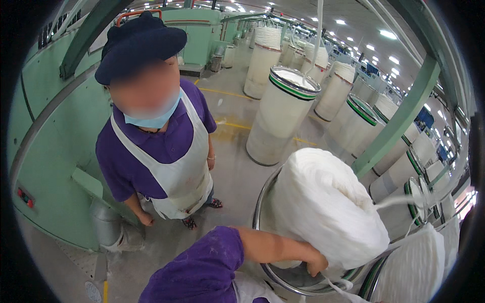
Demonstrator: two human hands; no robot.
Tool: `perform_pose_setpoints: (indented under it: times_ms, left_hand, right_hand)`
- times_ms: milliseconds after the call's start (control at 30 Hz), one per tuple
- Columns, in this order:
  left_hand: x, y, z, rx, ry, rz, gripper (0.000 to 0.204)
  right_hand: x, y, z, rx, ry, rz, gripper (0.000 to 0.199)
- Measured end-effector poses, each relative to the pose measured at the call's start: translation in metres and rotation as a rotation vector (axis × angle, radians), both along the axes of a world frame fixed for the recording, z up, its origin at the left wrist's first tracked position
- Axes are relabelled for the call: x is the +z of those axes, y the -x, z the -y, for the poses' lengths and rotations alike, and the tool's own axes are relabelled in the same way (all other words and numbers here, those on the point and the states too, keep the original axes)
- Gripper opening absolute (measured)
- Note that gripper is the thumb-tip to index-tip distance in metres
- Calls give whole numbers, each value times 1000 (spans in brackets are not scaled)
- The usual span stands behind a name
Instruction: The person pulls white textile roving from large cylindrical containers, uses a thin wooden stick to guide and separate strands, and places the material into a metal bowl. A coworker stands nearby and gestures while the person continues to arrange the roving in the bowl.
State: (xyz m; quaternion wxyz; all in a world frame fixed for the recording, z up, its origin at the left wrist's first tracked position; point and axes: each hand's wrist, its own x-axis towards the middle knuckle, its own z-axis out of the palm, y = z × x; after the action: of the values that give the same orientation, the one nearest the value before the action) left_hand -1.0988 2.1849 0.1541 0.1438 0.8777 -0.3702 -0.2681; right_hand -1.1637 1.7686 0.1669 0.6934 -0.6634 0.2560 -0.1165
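Note:
A thick white coil of cotton sliver (323,202) bulges, tilted, out of a large can with a shiny metal rim (258,202). From the lower edge my left arm in a purple sleeve reaches across this can. My left hand (314,260) is at the coil's underside, inside the near rim, with its fingers curled in. A loose white strand (336,287) runs from the fingertips over the rim toward the lower right. The fingertips are partly hidden, but they appear closed on the sliver. My right hand is out of the picture.
Facing me at the left stands a person in a purple shirt and white apron (177,182), arms lowered. Behind them is a green machine (55,151). A tall sliver can (278,121) stands ahead. A green post (399,116) slants at the right, beside several more cans.

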Motion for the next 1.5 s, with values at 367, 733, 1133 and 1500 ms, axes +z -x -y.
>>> perform_pose_setpoints:
  times_ms: [367,733,1133,1500]
  left_hand:
    - [-57,-10,10,-91,144,36,43]
    - [26,67,-60,-87,269,-26,39]
    - [13,100,-82,61,454,-30,41]
    - [3,100,-79,125,497,-104,39]
  right_hand:
    - [2,-10,-89,-67,-146,267,51]
    - [20,16,-107,317,17,324,35]
    - [-24,-32,-94,155,-10,280,31]
    - [-22,-77,-115,168,78,85,23]
